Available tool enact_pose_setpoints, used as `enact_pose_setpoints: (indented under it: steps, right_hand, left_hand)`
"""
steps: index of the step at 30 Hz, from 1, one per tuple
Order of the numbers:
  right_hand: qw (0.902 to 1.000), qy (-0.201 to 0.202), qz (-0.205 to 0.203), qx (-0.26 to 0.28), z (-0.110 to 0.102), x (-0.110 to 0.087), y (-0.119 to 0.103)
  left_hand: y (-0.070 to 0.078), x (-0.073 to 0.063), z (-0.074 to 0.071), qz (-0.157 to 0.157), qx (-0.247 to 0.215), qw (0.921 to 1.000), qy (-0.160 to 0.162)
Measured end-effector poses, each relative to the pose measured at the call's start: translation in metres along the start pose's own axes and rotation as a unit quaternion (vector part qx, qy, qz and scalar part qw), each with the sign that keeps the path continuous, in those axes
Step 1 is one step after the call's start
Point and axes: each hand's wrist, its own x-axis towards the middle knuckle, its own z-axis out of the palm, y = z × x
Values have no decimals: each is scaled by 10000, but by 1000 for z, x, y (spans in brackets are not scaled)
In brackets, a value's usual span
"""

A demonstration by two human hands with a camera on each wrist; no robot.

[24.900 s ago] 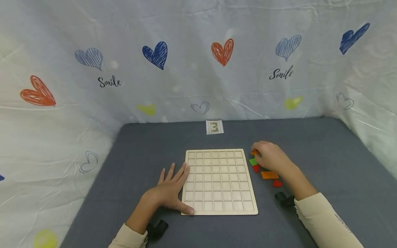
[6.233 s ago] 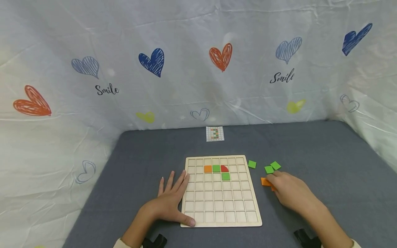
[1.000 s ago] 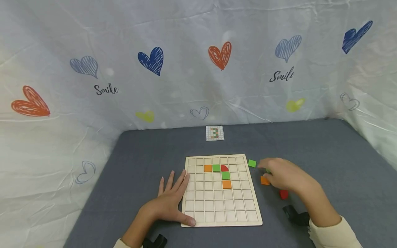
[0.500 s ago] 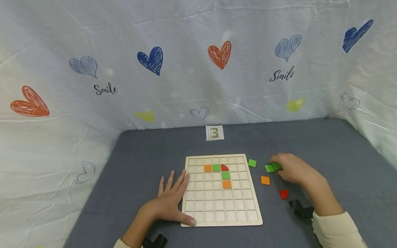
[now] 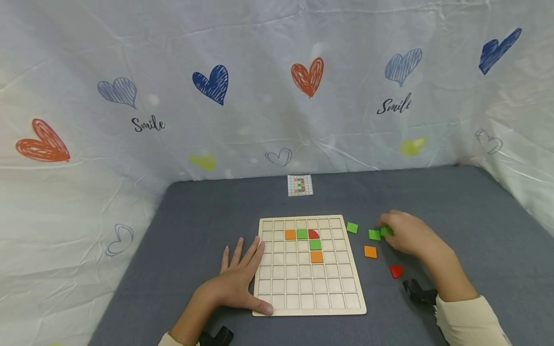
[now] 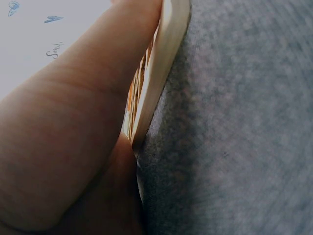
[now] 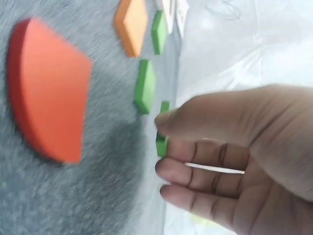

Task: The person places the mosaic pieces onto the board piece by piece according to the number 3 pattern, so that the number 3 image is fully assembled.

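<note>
Presently, as I stand watching, the left hand (image 5: 235, 280) rests at the left side of the wooden grid board (image 5: 292, 288), fingers straight and spread, fingertips along the rim, thumb on the near left corner; the left wrist view shows mostly arm and hand, with the pale board edge beside them.

Right hand (image 5: 404, 233), right of the board and apart from it: thumb and finger pinch a green square (image 5: 386, 231); other fingers loosely bent; cannot tell whether this piece is clear of the cloth; second green square (image 5: 374, 235) just beside it, to the left; third green square (image 5: 352, 228) lies near the board's right rim; loose orange square (image 5: 370, 252) nearer the person; loose red quarter-round (image 5: 396, 271) nearer still.

On the board, second row from the far side: orange piece (image 5: 290, 234), green piece (image 5: 302, 234), red piece (image 5: 313, 234), side by side; below the red, lower green piece (image 5: 315, 244), then lower orange piece (image 5: 317, 257), same column.

Beyond the board, near the far edge of the grey cloth (image 5: 207, 211): small pattern card (image 5: 300, 185); behind it, white curtain (image 5: 255, 38) printed with hearts; black device (image 5: 419, 292) at the right wrist, beside a cream sleeve (image 5: 469, 319)
</note>
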Motion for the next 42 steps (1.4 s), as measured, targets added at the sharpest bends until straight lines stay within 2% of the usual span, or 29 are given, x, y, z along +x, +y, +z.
enact_pose_setpoints:
  steps: [5, 10, 14, 22, 32, 42]
  right_hand:
    - [9987, 176, -292, 372, -1, 1, -14]
    - [9968, 139, -547, 572, 1, 6, -32]
    - [9960, 42, -694, 568, 5, 10, -45]
    - [9903, -20, -1353, 313, 8, 19, -75]
    - [9797, -240, -1942, 443, 19, 35, -114]
    - [9725, -223, -2297, 313, 32, 42, -136]
  left_hand:
    - [3, 0, -3, -35, 87, 9999, -75]
    - [3, 0, -1, -53, 100, 9999, -54]
    - [2, 1, -1, -36, 58, 10000, -50]
    - [4, -1, -4, -112, 131, 9998, -63]
    - [1, 0, -3, -75, 50, 9999, -101]
    - [2, 0, -2, -120, 128, 9998, -73]
